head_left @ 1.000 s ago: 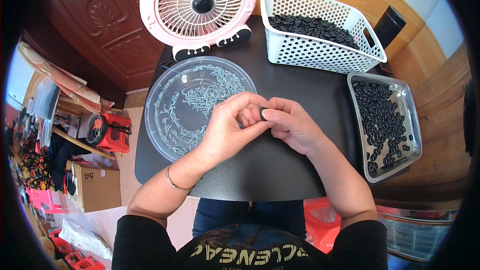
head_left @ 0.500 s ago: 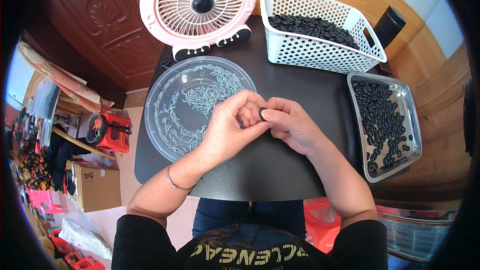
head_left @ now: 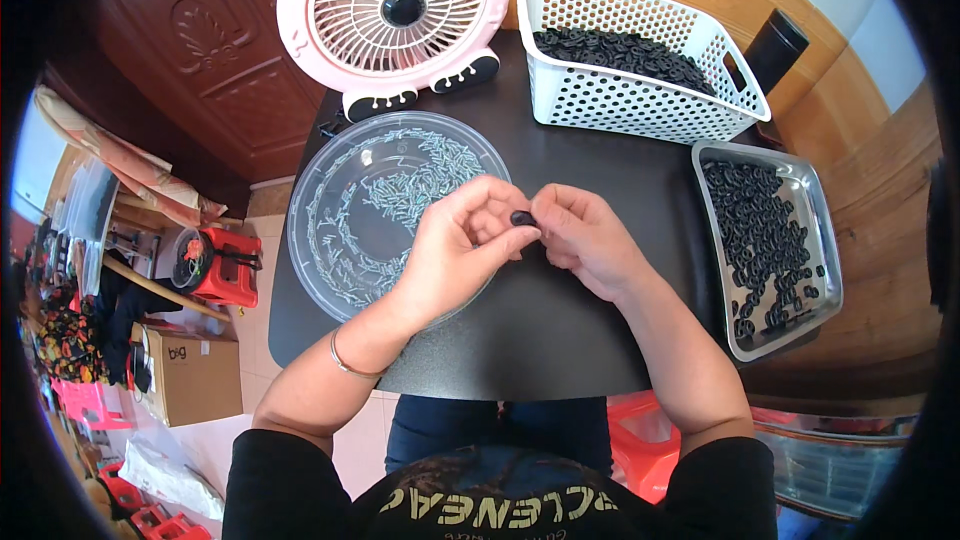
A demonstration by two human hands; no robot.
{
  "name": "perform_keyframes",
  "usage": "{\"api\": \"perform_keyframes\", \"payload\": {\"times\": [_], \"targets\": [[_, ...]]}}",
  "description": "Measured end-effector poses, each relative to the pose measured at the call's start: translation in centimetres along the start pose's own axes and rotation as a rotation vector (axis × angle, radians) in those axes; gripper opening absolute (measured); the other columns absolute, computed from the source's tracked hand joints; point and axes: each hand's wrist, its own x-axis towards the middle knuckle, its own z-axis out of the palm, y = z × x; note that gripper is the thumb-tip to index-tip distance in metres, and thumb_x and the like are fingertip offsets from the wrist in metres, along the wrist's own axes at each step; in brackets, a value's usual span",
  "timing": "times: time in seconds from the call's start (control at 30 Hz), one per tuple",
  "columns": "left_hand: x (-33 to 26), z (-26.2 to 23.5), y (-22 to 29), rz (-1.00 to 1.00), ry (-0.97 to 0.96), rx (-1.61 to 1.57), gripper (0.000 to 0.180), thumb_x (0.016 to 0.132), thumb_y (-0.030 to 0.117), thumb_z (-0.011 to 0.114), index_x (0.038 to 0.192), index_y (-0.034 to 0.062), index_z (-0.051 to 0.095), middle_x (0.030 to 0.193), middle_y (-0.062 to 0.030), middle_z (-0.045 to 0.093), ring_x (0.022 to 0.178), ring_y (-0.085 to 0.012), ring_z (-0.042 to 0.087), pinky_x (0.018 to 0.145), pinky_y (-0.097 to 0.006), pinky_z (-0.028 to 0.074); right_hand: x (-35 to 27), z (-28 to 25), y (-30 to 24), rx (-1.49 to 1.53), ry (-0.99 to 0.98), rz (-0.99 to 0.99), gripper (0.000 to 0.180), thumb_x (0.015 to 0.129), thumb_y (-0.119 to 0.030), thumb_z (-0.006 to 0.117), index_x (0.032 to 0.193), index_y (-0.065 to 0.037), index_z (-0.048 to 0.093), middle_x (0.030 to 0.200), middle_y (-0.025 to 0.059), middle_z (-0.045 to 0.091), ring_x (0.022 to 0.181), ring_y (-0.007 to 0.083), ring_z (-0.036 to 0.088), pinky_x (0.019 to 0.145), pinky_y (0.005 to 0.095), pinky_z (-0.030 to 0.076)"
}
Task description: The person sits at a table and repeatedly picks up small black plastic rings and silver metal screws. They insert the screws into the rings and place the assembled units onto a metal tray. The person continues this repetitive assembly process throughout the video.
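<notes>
Both hands pinch one small black ring over the table's centre.
Left hand (head_left: 455,250) and right hand (head_left: 590,240) close fingertips on the ring (head_left: 522,219); it looks light, rubbery, best gripped by its rim; dish (head_left: 330,240) at nine o'clock.

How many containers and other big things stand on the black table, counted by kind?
Clear round dish: 1
White perforated basket: 1
Metal tray: 1
Pink fan: 1
Black cylinder: 1
Total: 5

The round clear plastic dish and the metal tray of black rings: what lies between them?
In the head view, both hands pinching one small black ring above the dark tabletop.
</notes>
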Motion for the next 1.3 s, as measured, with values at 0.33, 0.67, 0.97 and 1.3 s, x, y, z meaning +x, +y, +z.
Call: {"api": "perform_keyframes", "payload": {"times": [0.33,0.67,0.97,1.3], "targets": [[0.5,-0.7,0.6,-0.149,-0.005,-0.126,0.024,0.086,0.012,0.052,0.106,-0.0007,0.054,0.082,-0.0082,0.062,0.063,-0.0078,0.056,0.056,-0.018,0.046,1.0,-1.6,-0.2,-0.831,0.435,-0.370,0.019,0.085,-0.023,0.053,0.081,-0.005,0.059,0.059,0.0013,0.054,0.050,0.0079,0.047,0.048,0.0238,0.036],[0.5,-1.0,0.2,-0.172,0.008,-0.261,0.030,0.091,0.019,0.044,0.111,-0.0012,0.053,0.076,-0.0035,0.059,0.060,-0.0050,0.052,0.057,-0.017,0.043,1.0,-1.9,-0.2,-1.269,0.474,-0.231,0.017,0.082,-0.024,0.054,0.078,-0.009,0.059,0.065,0.0003,0.061,0.068,0.0175,0.053,0.063,0.0325,0.042],[0.6,-1.1,-0.3,-0.166,0.018,-0.255,0.022,0.089,0.015,0.049,0.107,0.0024,0.051,0.076,-0.0052,0.060,0.059,-0.0050,0.052,0.054,-0.017,0.043,1.1,-2.0,-0.2,-1.204,0.554,-0.310,0.011,0.082,-0.019,0.056,0.081,-0.008,0.060,0.069,0.0020,0.061,0.063,0.0164,0.053,0.059,0.0310,0.043],[0.7,-1.2,-0.1,-0.181,-0.042,-0.253,0.020,0.088,0.012,0.048,0.105,0.0007,0.049,0.079,-0.0075,0.061,0.066,-0.0082,0.057,0.057,-0.018,0.045,0.6,-0.3,0.5,-0.689,0.267,-0.561,0.022,0.076,-0.004,0.061,0.097,-0.007,0.059,0.069,-0.0010,0.052,0.052,0.0027,0.043,0.047,0.0189,0.036]]}}
